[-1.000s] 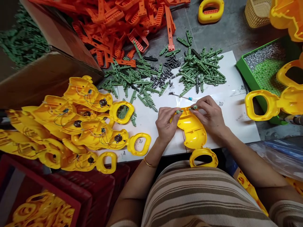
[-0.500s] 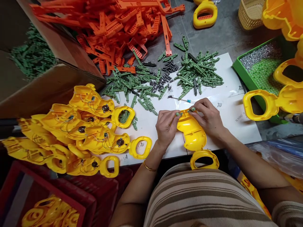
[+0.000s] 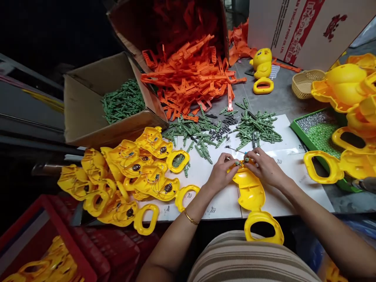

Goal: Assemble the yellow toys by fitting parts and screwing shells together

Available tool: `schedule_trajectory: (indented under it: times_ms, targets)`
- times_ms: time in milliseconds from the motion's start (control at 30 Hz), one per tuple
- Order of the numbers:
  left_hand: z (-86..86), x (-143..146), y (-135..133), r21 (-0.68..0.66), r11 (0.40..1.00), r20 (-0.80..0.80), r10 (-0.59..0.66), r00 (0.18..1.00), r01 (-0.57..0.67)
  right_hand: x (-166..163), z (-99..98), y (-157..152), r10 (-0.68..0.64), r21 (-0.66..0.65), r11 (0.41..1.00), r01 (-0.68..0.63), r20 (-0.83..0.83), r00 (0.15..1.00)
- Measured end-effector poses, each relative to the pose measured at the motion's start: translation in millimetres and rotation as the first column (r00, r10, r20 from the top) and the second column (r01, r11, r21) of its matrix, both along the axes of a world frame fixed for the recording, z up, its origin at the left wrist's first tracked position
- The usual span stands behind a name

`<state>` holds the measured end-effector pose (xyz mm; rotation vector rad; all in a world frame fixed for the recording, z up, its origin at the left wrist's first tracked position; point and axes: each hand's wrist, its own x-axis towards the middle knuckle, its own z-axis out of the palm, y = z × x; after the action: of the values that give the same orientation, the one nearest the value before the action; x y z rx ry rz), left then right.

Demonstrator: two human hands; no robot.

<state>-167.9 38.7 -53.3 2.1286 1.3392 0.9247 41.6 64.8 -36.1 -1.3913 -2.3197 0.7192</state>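
Note:
A yellow plastic shell with a loop handle lies on the white sheet in front of me, handle toward my body. My left hand pinches a small green piece at the shell's top left edge. My right hand pinches another small green piece at the top right edge. Both hands rest on the shell's far end, fingers curled.
Loose green pins and small black parts lie beyond the hands. Yellow wired shells are heaped at left. Orange strips spill from a tipped box. A cardboard box of green pins is at left, a green tray at right.
The view has tilted up and pulled back, so the boxes and far table now show. Both hands stay pinched on the green pieces at the shell's top.

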Motion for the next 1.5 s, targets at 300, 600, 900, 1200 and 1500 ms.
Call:
schedule_trajectory:
  times_ms: [300,600,900,1200,1500]
  targets:
    - [-4.8,6,-1,-0.077,0.996,0.039,0.043,0.998,-0.04,4,4.2,11,0.024,-0.181,0.982,-0.049,-0.138,0.99]
    - [5.0,6,-8,-0.175,0.984,0.104,0.055,0.993,-0.036,10,18.0,3,0.011,-0.183,0.981,-0.062,-0.271,0.963]
    - [15.0,7,-18,-0.31,0.948,0.105,0.106,0.989,-0.068,-84,50.5,181,-0.376,-0.072,0.927,0.369,-0.237,0.896]
    - [21.6,-14,-30,-0.223,0.971,0.125,0.114,0.986,-0.084,-107,49.8,223,-0.547,-0.338,0.826,0.451,-0.288,0.786]
    - [60.2,-3,-1,-0.562,0.826,0.577,0.429,0.694,-0.044,-65,59.9,73,-0.436,-0.526,0.849,0.056,-0.636,0.637]
